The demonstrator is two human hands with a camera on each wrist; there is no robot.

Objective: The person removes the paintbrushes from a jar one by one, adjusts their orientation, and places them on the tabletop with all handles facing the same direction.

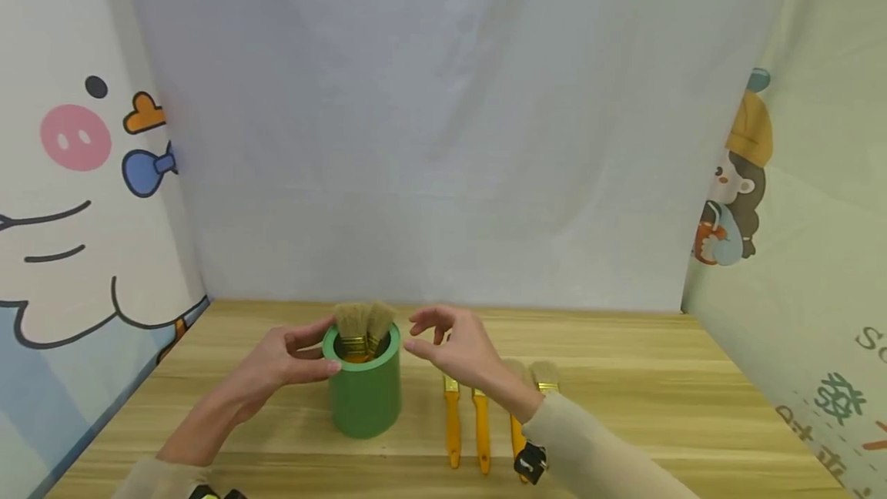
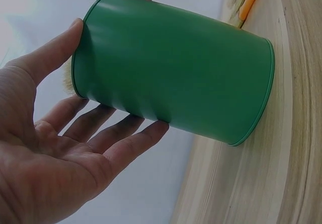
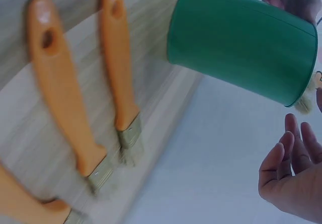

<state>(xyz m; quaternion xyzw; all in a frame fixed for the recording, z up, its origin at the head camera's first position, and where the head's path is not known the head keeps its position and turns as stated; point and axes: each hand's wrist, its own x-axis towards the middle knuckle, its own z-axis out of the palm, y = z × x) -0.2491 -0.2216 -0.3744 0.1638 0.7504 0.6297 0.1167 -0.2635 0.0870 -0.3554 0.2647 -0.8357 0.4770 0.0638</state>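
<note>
A green cylindrical container (image 1: 366,403) stands upright on the table. Two paintbrushes sit in it, the bristles of one brush (image 1: 352,320) and of the other brush (image 1: 381,322) sticking up past the rim. My left hand (image 1: 280,359) holds the container near its top, with the thumb on the near side and fingers around the far side; the left wrist view shows fingertips (image 2: 160,127) against its wall. Just right of the rim, my right hand (image 1: 460,341) hovers with loosely bent fingers and nothing in them, apart from the container.
Several paintbrushes with orange handles lie in a row right of the container, among them the leftmost brush (image 1: 453,426) and the brush beside it (image 1: 482,437). My right forearm passes over part of the row. A pale cloth (image 1: 443,137) hangs behind the wooden table (image 1: 658,391).
</note>
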